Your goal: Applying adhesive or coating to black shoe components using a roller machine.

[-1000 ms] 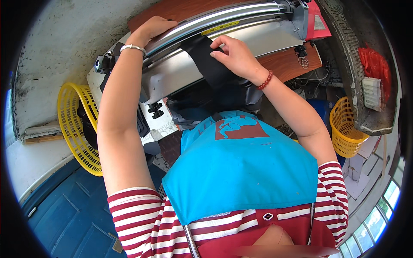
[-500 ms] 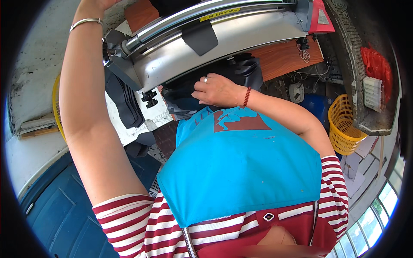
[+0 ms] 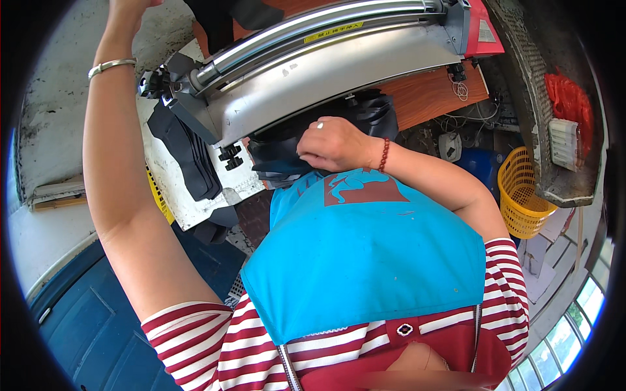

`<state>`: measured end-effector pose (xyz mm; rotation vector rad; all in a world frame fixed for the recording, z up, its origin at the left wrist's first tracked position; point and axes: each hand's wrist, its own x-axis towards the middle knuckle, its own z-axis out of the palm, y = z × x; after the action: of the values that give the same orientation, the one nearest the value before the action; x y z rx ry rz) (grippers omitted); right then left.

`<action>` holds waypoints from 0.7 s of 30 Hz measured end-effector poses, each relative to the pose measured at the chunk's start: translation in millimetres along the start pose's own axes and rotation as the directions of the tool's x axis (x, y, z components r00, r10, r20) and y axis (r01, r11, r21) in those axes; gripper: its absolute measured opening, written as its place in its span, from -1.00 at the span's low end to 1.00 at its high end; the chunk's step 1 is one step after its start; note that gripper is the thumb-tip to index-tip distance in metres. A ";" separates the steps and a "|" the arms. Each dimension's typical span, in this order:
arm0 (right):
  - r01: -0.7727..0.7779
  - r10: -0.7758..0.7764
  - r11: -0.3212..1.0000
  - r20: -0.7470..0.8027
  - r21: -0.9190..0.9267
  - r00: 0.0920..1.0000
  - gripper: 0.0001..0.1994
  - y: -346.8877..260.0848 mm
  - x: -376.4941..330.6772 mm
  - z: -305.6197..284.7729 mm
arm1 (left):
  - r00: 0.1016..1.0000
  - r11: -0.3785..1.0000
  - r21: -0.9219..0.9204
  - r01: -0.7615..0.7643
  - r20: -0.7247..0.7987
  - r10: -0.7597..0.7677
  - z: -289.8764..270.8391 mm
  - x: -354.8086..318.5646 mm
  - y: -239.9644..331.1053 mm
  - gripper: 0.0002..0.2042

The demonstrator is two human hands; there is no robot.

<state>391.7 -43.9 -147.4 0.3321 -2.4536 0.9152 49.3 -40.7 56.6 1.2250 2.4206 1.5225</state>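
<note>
A roller machine (image 3: 313,72) with a long metal roller and a sloping steel plate stands in front of me. My left hand (image 3: 134,5) reaches past its left end; the fingers run out of the picture at the top. My right hand (image 3: 338,144) is in front of the plate's near edge, fingers curled, over a heap of black sheets (image 3: 280,146). What those fingers hold, if anything, is hidden. Black flat pieces (image 3: 251,14) lie beyond the roller. A stack of black cut pieces (image 3: 186,153) rests on the white board left of the machine.
Black knobs (image 3: 230,156) stick out below the machine's left end. A wood-grain board (image 3: 437,94) extends under its right side, with loose cables (image 3: 466,117) nearby. At the right stands a yellow basket (image 3: 521,195) beside a worn metal frame (image 3: 554,130).
The black piece on the steel plate is gone from there, and more black material shows beyond the roller. My left arm has swung left; my right hand has shifted slightly right and nearer.
</note>
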 end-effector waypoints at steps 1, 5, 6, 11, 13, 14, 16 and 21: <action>-0.191 0.196 0.975 -0.030 0.114 0.980 -0.84 -3.8 0.0 -11.5 | 0.995 0.996 0.042 -0.084 0.049 0.082 5.9 2.8 -8.0 -0.56; -0.681 0.780 0.538 0.012 0.497 0.626 -0.87 8.0 10.7 -51.6 | 0.804 0.714 0.369 -0.595 0.248 0.541 41.2 -6.5 -56.4 -0.73; -0.685 0.805 0.508 -0.006 0.522 0.593 -0.86 16.2 15.3 -57.6 | 0.842 0.747 0.414 -0.520 0.395 0.367 49.9 -13.0 -67.1 -0.80; -0.708 0.820 0.527 -0.065 0.469 0.568 -0.84 45.2 38.4 -58.1 | 0.677 0.890 0.408 -0.202 0.715 -0.174 99.5 -54.4 -87.6 -0.72; -0.708 0.788 0.596 -0.109 0.378 0.605 -0.84 52.2 41.7 -61.5 | 0.658 0.898 0.440 -0.017 0.681 -0.321 106.9 -58.5 -88.5 -0.70; -0.699 0.747 0.663 -0.171 0.267 0.642 -0.84 54.4 42.0 -64.2 | 0.631 0.896 0.434 0.095 0.670 -0.392 108.9 -57.2 -90.0 -0.71; -0.707 0.732 0.681 -0.183 0.193 0.656 -0.85 53.9 37.0 -72.2 | 0.593 0.878 0.427 0.215 0.658 -0.465 111.4 -54.5 -97.4 -0.71; -0.434 0.357 0.819 -0.258 -0.375 0.898 -0.87 24.4 13.2 -67.6 | 0.718 0.884 0.270 0.382 0.516 -0.468 107.2 -37.7 -114.0 -0.79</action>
<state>395.8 18.5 -109.7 -0.4178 -2.5076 0.5010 51.1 -8.1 -101.0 0.8674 2.1985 0.7206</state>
